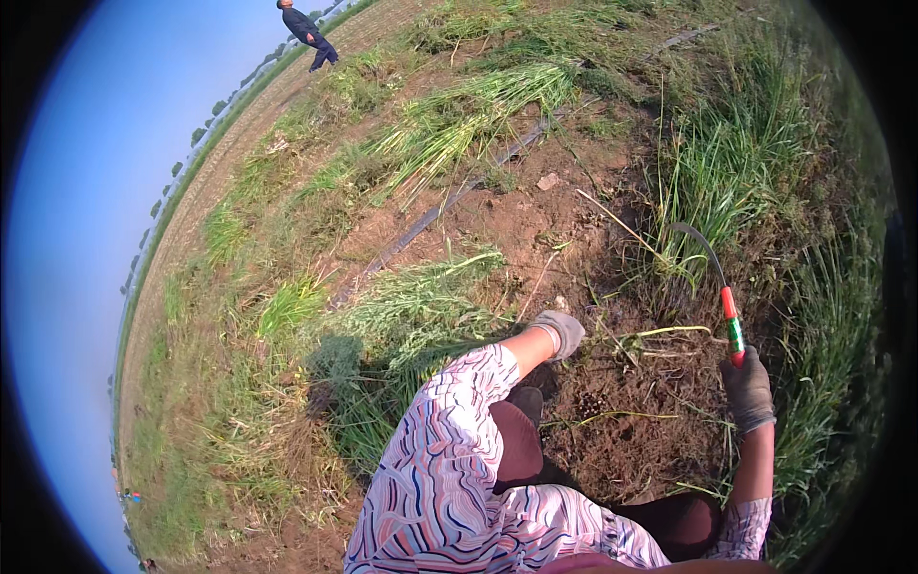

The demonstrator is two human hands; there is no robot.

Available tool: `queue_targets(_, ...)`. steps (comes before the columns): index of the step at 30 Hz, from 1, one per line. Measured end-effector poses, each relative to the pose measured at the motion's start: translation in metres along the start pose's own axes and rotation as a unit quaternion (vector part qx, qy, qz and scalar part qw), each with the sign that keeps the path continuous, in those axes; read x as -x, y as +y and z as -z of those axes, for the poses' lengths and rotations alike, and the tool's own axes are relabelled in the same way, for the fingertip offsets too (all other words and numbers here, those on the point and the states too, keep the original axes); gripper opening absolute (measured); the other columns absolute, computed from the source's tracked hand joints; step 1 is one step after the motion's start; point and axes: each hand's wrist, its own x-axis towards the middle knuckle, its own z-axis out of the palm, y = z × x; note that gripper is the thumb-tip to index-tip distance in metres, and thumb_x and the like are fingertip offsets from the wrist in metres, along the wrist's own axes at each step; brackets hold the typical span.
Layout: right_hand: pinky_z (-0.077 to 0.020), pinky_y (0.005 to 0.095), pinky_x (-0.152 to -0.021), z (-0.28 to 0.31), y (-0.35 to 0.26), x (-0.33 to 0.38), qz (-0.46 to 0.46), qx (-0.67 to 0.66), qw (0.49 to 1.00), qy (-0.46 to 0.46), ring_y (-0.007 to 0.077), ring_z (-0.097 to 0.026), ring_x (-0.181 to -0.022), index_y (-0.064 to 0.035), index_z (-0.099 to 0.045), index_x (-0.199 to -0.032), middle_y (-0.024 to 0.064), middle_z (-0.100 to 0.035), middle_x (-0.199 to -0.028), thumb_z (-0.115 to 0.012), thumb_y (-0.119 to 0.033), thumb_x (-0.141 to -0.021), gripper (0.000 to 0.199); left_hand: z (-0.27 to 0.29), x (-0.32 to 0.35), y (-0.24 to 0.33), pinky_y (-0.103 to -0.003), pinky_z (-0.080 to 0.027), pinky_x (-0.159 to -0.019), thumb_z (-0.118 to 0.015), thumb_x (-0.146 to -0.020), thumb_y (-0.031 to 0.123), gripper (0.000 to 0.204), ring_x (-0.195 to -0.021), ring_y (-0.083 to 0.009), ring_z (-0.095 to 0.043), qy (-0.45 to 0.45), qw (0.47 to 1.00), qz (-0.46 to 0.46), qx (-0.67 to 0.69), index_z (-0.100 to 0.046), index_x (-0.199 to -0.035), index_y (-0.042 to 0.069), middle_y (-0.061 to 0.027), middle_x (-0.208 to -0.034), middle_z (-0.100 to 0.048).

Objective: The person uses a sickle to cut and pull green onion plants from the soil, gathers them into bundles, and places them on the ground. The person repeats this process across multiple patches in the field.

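My right hand (748, 390), in a grey glove, grips a sickle (724, 292) by its red and green handle. The curved blade hooks around the base of a standing clump of green grass (712, 182). My left hand (558, 332), also gloved in grey, is down near the bare soil beside a pile of cut grass (421, 301). Its fingers look curled; whether they hold stalks is unclear. A patterned sleeve covers my left arm.
Another bundle of cut grass (469, 110) lies farther off, beside a dark hose or pipe (449, 206) running across the brown soil. Tall grass (832, 325) stands along the right. A person (308, 33) in dark clothes walks far off on the field.
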Motion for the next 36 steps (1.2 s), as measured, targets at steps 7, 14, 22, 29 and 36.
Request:
queue_targets(7, -0.0491, 0.0360, -0.068, 0.063, -0.049, 0.079, 0.058, -0.150, 0.981, 0.107, 0.0155, -0.052, -0.074, -0.0009, -0.059, -0.111, 0.0048, -0.060, -0.087, -0.075, -0.017, -0.103, 0.024, 0.052, 0.137, -0.027, -0.050, -0.063, -0.088, -0.064, -0.098, 0.018, 0.027, -0.111, -0.0339, -0.079, 0.104, 0.987, 0.123, -0.005, -0.085, -0.113, 0.009, -0.0133, -0.113, -0.083)
queue_targets(14, -0.0498, 0.0401, -0.066, 0.049, -0.081, 0.143, 0.082, -0.103, 0.988, 0.086, 0.0219, -0.054, -0.069, -0.0026, -0.059, -0.114, 0.0105, -0.060, -0.080, -0.077, -0.015, -0.099, 0.026, 0.030, 0.270, -0.087, -0.049, -0.061, -0.086, -0.066, -0.098, 0.024, 0.027, -0.107, -0.0308, -0.080, 0.099, 0.971, 0.195, -0.095, -0.086, -0.113, 0.014, -0.0098, -0.114, -0.084)
queue_targets(22, -0.0495, 0.0363, -0.066, 0.017, -0.113, 0.167, 0.061, -0.142, 0.987, 0.043, 0.0152, -0.055, -0.072, -0.0033, -0.059, -0.108, 0.0053, -0.059, -0.081, -0.077, -0.015, -0.099, 0.024, -0.080, 0.376, -0.206, -0.055, -0.055, -0.102, -0.064, -0.102, 0.026, 0.026, -0.110, -0.0325, -0.079, 0.032, 0.936, 0.296, -0.187, -0.087, -0.111, 0.016, -0.0092, -0.115, -0.083)
queue_targets(29, -0.0545, 0.0490, -0.077, -0.021, -0.085, 0.150, 0.015, -0.027, 0.998, 0.047, 0.0397, -0.069, -0.081, -0.0037, -0.063, -0.113, 0.0205, -0.071, -0.089, -0.081, -0.031, -0.096, 0.037, -0.179, 0.410, -0.248, -0.059, -0.032, -0.127, -0.045, -0.113, 0.038, 0.051, -0.161, -0.0339, -0.039, 0.028, 0.847, 0.522, 0.096, -0.055, -0.161, 0.022, -0.0101, -0.177, -0.038)
queue_targets(36, -0.0554, 0.0547, -0.081, -0.042, -0.096, 0.150, 0.001, 0.014, 1.000, -0.006, 0.0506, -0.071, -0.093, -0.0050, -0.063, -0.109, 0.0263, -0.074, -0.095, -0.080, -0.037, -0.095, 0.039, -0.348, 0.428, -0.267, -0.047, -0.059, -0.103, -0.069, -0.099, 0.031, 0.037, -0.122, -0.0383, -0.072, 0.016, 0.895, 0.408, 0.182, -0.076, -0.131, 0.013, -0.0161, -0.135, -0.075)
